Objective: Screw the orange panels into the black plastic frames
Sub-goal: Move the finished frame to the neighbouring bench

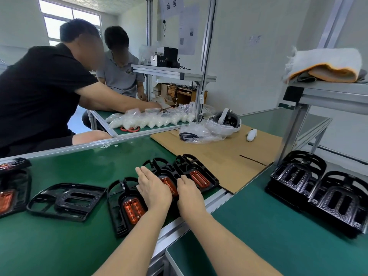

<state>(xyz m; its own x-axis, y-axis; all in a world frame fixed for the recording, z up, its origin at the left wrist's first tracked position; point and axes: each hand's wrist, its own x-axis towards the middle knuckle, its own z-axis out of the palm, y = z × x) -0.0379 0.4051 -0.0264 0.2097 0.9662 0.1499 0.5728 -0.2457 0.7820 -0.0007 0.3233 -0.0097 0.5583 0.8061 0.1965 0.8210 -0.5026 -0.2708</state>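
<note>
Both of my grips are flat and wide, holding nothing, as my left hand [154, 188] and right hand [189, 191] press straight-fingered on the middle black frame [159, 170] over its orange panel [171, 186], between two more paneled frames on the green tabletop [69, 236].

Pretty clearly a small factory assembly room. Green-matted worktop [75, 246] framed in aluminium rails [207, 56], black plastic frames [65, 200] laid out in a row and more stacked [318, 192] off to the side. Two workers [45, 92] at the next bench are sorting little bags of white parts [147, 120], with printed notices [187, 28] taped on the wall.
</note>
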